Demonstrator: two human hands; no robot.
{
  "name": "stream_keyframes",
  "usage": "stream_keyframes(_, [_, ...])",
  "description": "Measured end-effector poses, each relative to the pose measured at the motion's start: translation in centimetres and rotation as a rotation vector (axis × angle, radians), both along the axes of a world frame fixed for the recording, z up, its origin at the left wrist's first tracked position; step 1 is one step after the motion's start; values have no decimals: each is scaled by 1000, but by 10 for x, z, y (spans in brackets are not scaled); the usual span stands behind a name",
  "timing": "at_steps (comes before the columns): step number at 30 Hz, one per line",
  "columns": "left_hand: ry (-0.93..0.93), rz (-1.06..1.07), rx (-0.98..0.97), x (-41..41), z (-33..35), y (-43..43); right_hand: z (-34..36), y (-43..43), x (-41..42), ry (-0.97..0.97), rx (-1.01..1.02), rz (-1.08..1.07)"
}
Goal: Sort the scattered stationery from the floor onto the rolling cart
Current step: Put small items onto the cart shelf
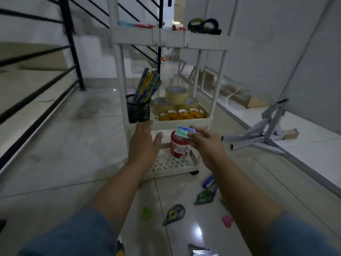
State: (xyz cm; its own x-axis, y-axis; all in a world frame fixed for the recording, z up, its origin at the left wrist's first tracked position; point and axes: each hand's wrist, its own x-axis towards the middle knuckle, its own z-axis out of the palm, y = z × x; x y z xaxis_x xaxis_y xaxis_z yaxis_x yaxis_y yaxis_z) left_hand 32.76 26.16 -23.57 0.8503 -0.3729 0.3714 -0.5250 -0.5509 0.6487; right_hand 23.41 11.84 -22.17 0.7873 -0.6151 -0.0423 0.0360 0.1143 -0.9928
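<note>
A white three-tier rolling cart [210, 45] stands ahead of me. My right hand [206, 145] pinches a small green-and-white box [184, 131] just above a red tub [180, 146] on the bottom shelf. My left hand [144, 143] is flat with straight fingers in front of the middle shelf's rim and holds nothing. On the floor below lie two correction-tape dispensers [174, 214] [203, 196], a blue stapler [209, 182], a green clip [145, 212] and a pink item [227, 221].
The middle shelf holds a black mesh cup [138, 109] of pencils and stacked tape rolls [176, 96]. Black tape dispensers [204, 26] sit on the top shelf. A black stair railing [36, 78] runs at left. A folded grey metal stand [262, 133] lies at right.
</note>
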Motion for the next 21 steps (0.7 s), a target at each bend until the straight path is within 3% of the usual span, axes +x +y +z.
stream_keyframes(2, [-213, 12, 209, 22, -10, 10, 19, -1, 30, -25, -99, -37])
stream_keyframes(6, [-257, 18, 467, 46, -42, 14, 42, 0, 91, 85, -374, -127])
stream_keyframes(14, [-398, 91, 415, 56, -59, 5, 43, 5, 140, 407, -561, 65])
stream_keyframes(21, [-459, 110, 437, 58, -62, 8, 52, 3, 138, 603, -686, 81])
